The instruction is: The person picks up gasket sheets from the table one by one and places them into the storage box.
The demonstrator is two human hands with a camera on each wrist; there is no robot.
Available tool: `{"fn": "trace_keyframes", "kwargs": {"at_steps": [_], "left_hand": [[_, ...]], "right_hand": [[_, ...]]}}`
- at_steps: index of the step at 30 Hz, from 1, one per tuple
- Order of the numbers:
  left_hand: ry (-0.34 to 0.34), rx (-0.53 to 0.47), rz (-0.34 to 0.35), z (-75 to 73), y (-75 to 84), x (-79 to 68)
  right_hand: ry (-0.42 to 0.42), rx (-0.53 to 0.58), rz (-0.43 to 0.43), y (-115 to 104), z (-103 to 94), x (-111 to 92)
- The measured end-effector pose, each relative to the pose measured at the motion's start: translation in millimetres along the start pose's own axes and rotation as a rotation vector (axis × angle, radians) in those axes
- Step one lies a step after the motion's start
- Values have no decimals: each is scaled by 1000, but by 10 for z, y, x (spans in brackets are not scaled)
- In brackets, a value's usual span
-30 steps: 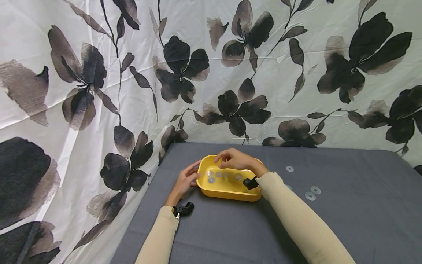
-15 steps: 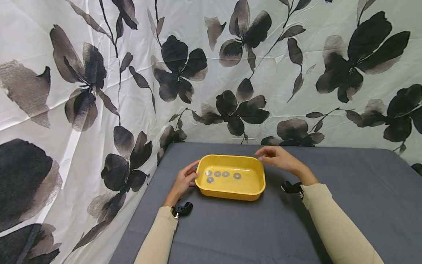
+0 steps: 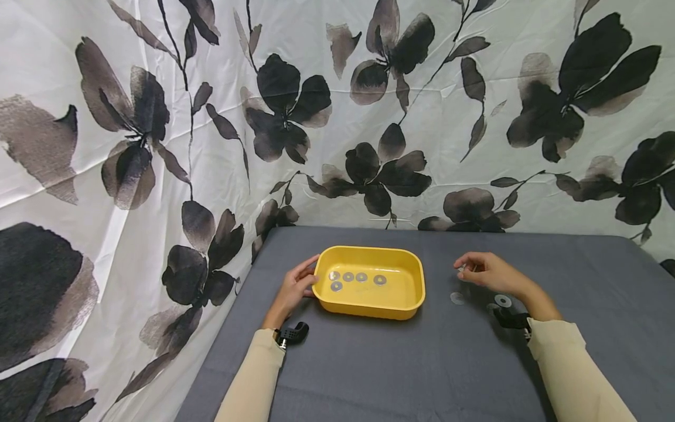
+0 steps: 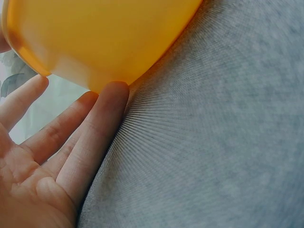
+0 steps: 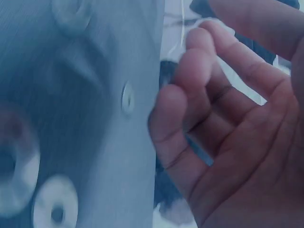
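Note:
A yellow plastic tray point(image 3: 369, 310) holds several flat metal washers, one washer point(image 3: 375, 281) lying apart from the others. At the tray's left end my left hand point(image 3: 290, 294) touches the wall; in the left wrist view its fingers point(image 4: 90, 142) are nearly straight, fingertips against the outside. My right hand point(image 3: 495, 274) hovers over the cloth to the right of the tray. Its fingers are loosely bent with nothing between them, close above a washer point(image 5: 124, 100) on the table. More washers lie beneath the wrist, one larger-looking washer point(image 5: 31, 173) near the camera.
A grey cloth point(image 3: 379, 369) covers the table. Behind it and along the left hangs a white curtain point(image 3: 327, 176) with dark flowers. Another washer point(image 3: 456, 298) rests between the tray and the right wrist.
My right hand was over the tray, then moved right past its edge and out over the washers on the cloth. My left hand and the tray have stayed put.

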State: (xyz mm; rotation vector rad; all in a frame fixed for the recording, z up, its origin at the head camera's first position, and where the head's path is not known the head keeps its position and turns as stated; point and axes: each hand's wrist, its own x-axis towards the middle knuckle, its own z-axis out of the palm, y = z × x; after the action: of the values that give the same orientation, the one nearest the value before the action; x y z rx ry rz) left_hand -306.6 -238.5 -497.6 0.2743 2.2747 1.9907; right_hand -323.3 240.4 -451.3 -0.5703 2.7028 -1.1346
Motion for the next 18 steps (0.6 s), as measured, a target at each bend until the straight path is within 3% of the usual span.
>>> {"fn": "trace_keyframes", "kwargs": {"at_steps": [5,18], "left_hand": [[36,17,15,-7,-113,39],[59,16,48,-10,-139,12]], "right_hand": [[-35,-51,-12,178,-105,-212],[-126,-53,-48,513,-241,-550]]}}
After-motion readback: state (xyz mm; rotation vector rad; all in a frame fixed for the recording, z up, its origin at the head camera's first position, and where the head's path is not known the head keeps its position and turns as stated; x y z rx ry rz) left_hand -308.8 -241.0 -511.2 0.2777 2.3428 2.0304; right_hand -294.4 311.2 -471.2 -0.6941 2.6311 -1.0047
